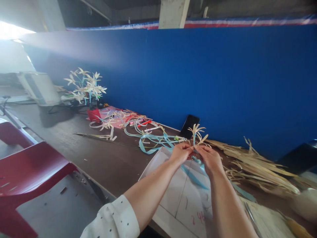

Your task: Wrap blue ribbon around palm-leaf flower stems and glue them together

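The left hand and right hand both pinch the stem of a flower, equally near it. The flower stands just above the grip, long axis nearly upright; blue ribbon lies below

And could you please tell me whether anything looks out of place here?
Light-blue ribbon lies in untidy loops across the tabletop, and a stray scrap lies on the floor, as if dropped.
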`<state>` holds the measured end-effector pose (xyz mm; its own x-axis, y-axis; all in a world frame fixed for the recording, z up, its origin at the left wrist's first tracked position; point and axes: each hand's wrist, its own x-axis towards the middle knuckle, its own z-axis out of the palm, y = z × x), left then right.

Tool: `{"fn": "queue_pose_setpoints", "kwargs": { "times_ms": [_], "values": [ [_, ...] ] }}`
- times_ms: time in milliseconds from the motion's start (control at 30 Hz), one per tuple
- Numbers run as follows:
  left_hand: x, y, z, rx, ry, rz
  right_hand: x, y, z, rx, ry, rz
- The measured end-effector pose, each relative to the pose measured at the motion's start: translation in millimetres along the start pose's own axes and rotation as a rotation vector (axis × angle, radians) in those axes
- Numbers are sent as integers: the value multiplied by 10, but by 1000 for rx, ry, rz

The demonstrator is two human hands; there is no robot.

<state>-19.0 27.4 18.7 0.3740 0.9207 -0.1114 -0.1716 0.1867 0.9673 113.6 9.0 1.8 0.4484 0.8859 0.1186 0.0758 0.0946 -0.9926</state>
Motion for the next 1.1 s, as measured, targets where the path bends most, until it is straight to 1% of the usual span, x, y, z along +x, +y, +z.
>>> {"fn": "queue_pose_setpoints", "kwargs": {
  "times_ms": [100, 267, 367, 567, 800, 933, 1033, 1100],
  "values": [
    [-2, -29, -5, 7, -28, 40, 1, -3, 0, -1, 23, -7],
    [22, -80, 14, 56, 20, 92, -3, -11, 11, 23, 29, -1],
    [27, -93, 17, 53, 12, 101, -6, -10, 15, 43, 28, 10],
    [16, -75, 17, 11, -21, 49, 1, 12, 10, 23, 25, -22],
    [-24, -6, 3, -167, -66, -64, -16, -17, 3, 4, 2, -6],
    [-49, 29, -30, -225, -104, -100, -16, -12, -19, -44, 6, -34],
    [-41, 18, -51, -181, -127, -78, -17, -14, -19, -43, 1, -38],
    [-26, -11, -59, -87, -97, -11, -16, -18, -12, -16, -7, -32]
  ]
}}
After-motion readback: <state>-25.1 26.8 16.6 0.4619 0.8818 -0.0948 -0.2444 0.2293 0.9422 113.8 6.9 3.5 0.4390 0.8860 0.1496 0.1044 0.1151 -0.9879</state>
